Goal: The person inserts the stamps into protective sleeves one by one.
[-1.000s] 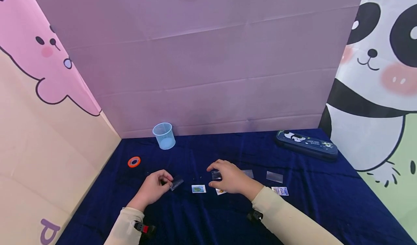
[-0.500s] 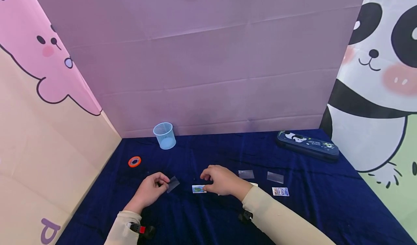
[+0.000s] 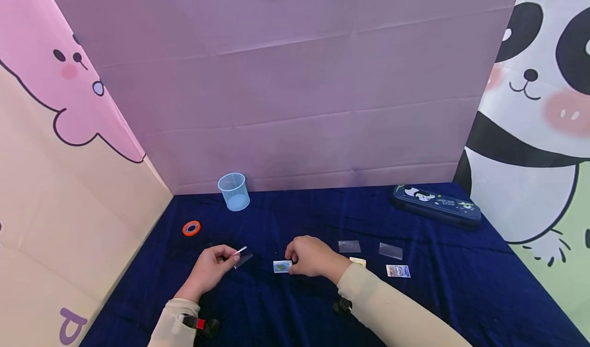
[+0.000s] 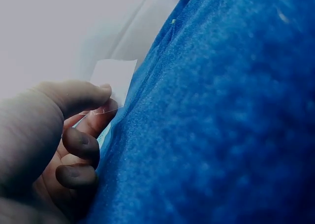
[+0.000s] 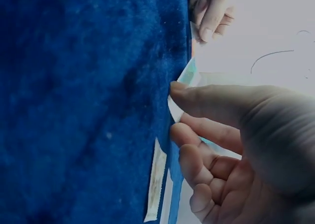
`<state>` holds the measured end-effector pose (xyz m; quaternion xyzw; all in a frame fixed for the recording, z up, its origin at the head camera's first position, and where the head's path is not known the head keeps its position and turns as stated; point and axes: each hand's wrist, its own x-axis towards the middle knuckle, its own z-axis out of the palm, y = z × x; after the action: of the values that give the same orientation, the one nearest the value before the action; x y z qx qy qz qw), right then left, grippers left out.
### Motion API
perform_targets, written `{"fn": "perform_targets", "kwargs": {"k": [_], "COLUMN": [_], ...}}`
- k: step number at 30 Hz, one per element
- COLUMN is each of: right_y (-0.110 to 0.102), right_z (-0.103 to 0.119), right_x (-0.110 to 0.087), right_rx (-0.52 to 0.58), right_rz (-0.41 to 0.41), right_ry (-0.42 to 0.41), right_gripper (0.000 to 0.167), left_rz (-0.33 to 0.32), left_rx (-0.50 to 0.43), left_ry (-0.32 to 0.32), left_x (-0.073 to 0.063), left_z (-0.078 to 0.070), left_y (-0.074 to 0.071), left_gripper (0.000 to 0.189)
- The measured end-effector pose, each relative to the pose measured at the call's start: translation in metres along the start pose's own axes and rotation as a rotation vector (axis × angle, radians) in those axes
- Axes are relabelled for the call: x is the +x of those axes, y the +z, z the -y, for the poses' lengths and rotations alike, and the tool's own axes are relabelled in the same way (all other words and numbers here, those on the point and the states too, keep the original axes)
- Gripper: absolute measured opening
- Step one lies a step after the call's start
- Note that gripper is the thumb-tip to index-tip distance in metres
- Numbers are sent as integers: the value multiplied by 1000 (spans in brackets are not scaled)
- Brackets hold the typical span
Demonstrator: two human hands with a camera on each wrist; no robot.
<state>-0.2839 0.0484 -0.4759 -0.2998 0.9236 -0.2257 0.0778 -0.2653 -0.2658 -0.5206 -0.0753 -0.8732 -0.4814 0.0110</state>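
My left hand (image 3: 211, 269) pinches a small clear plastic sleeve (image 3: 243, 259) between thumb and fingertips; in the left wrist view the sleeve (image 4: 115, 79) sticks out beyond the thumb. Right of it, my right hand (image 3: 315, 257) pinches the right end of a stamp (image 3: 280, 266) with a green and blue picture. The right wrist view shows the thumb over this stamp (image 5: 187, 71), tilted against the dark cloth. A second stamp (image 3: 358, 261) peeks out behind the right wrist, partly hidden. A third, bluish stamp (image 3: 398, 271) lies farther right.
Two clear sleeves (image 3: 349, 247) (image 3: 391, 251) lie flat above the stamps on the blue cloth (image 3: 286, 316). An orange tape roll (image 3: 191, 228) lies at the left. At the back stand a light-blue cup (image 3: 234, 192) and, on the right, a dark pencil case (image 3: 435, 207).
My right hand has moved left from above the middle stamp to the green-and-blue stamp and taken hold of its end. The sleeve in my left hand has changed its tilt.
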Motion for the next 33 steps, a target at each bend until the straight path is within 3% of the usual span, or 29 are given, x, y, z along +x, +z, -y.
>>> {"fn": "perform_targets", "kwargs": {"k": [9,18,22,33], "right_y": [3,-7,-13,-20], "right_z": [-4,-13,-13,-9], "right_x": [2,-3,-6,-4], "right_rx": [46,199,253,333], "right_rz": [-13,-10,-23,-158], "right_ry": [-25,-82,-72,-67], "right_gripper": [16,21,17,7], "left_rz": [-11,-32,-39,-91], "left_rx": [-35,-159,-186,-198], "left_ry": [-10,-34,-16,17], "left_x": [-3,-1,1,2], "left_z": [-2,5,7,-3], "left_y": [-1,0,1,-4], "left_gripper": [4,8,8,17]}}
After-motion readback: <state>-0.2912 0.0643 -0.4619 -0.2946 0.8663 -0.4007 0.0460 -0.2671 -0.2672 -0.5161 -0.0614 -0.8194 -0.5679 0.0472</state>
